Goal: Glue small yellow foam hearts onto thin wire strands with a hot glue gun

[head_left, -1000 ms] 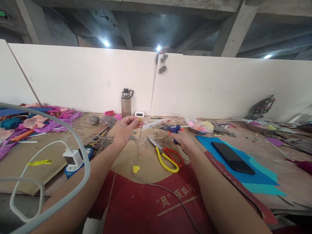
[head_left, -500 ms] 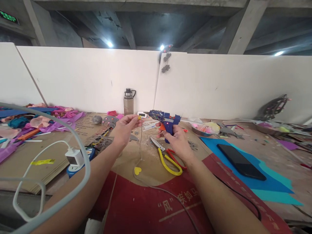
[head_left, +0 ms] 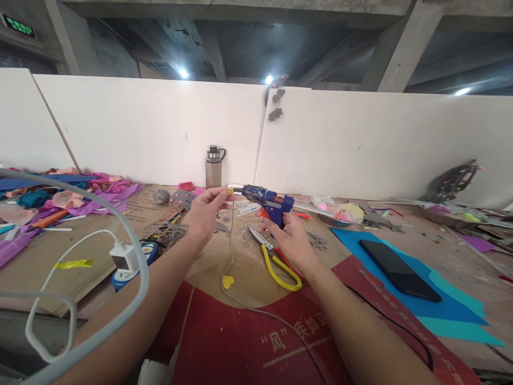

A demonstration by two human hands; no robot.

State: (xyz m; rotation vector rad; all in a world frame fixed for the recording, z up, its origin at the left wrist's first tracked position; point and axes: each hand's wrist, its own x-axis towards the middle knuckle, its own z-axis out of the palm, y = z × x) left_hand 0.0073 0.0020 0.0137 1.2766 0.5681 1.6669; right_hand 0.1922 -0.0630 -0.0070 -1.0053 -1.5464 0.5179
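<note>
My left hand (head_left: 205,215) is raised over the table and pinches a small yellow piece (head_left: 230,191) at the top of a thin wire (head_left: 230,235). The wire hangs down to a yellow heart (head_left: 228,281) lying on the cardboard. My right hand (head_left: 291,236) grips a blue hot glue gun (head_left: 269,201) by its handle. The gun's nozzle points left and touches the yellow piece in my left fingers.
Yellow and red scissors (head_left: 276,260) lie under my right hand. A black phone (head_left: 399,262) rests on blue felt (head_left: 430,293) to the right. A water bottle (head_left: 213,167) stands by the white partition. Fabric scraps (head_left: 60,199) and a white charger (head_left: 125,255) with cables fill the left.
My right hand picked the glue gun up from the table and brought its nozzle left to the yellow piece held by my left hand. The left hand stayed in place.
</note>
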